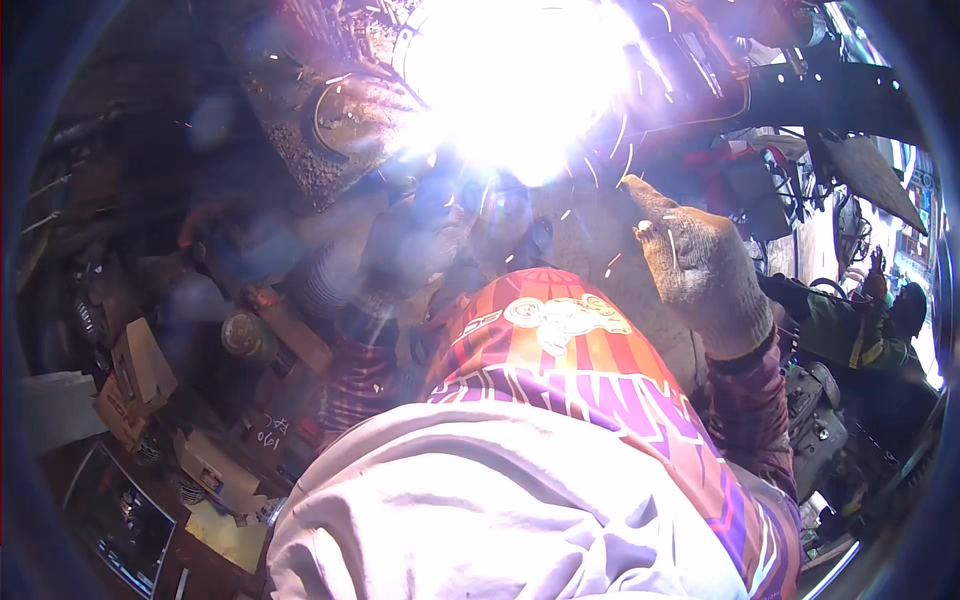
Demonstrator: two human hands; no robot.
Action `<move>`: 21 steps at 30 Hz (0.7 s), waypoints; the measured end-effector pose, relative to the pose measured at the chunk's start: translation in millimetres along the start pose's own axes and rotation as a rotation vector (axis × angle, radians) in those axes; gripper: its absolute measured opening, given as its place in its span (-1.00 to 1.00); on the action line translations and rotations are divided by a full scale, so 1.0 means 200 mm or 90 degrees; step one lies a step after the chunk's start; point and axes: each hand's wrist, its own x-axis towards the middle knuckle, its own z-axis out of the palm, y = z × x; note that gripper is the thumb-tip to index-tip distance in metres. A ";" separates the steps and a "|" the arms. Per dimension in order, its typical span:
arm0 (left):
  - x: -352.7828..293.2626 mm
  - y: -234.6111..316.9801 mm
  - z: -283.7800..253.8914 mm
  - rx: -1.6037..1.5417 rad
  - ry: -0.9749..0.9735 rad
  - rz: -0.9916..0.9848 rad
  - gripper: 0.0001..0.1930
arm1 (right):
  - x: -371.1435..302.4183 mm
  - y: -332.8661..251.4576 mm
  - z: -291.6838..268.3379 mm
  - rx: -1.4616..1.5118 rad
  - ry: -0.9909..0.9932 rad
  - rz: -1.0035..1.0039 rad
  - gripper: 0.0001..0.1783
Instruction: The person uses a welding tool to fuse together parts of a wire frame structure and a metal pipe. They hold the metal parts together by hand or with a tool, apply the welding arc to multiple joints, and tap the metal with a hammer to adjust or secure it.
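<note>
cluttered workshop, gloved right hand (697, 268) raised

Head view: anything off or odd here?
Yes. A white welding glare washes out the top centre, throwing sparks, so the workpiece is unreadable. The gloved right hand is raised beside it, fingers loose, holding nothing visible. The left hand sits hazed under the flare; its grip cannot be told. Cardboard boxes lie jumbled at left.

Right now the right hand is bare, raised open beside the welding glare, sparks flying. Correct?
Not quite. The head view shows the right hand in a light knit work glove, not bare. It is raised open beside the welding glare, with sparks flying.
</note>
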 end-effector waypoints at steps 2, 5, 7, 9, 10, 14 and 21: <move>-0.01 0.00 0.00 0.021 0.007 0.011 -0.70 | 0.00 0.00 0.00 -0.042 -0.013 -0.009 -0.70; -0.01 0.00 0.00 0.045 0.016 0.029 -0.68 | -0.04 0.08 0.01 -0.149 -0.024 -0.098 -0.64; -0.01 0.00 0.00 0.070 0.024 0.045 -0.67 | -0.05 0.12 0.02 -0.092 0.011 -0.095 -0.59; -0.04 -0.01 0.00 0.111 0.049 0.052 -0.65 | 0.01 0.04 0.00 -0.031 -0.067 0.033 -0.50; -0.06 -0.01 0.00 0.136 0.062 0.055 -0.65 | 0.02 0.06 0.01 -0.030 -0.071 0.022 -0.51; 0.06 -0.05 0.04 0.215 0.035 0.156 -0.62 | -0.04 0.01 -0.01 -0.104 -0.063 0.106 -0.53; -0.02 0.05 -0.05 0.230 0.037 0.138 -0.68 | 0.00 0.04 -0.01 -0.079 -0.057 0.036 -0.52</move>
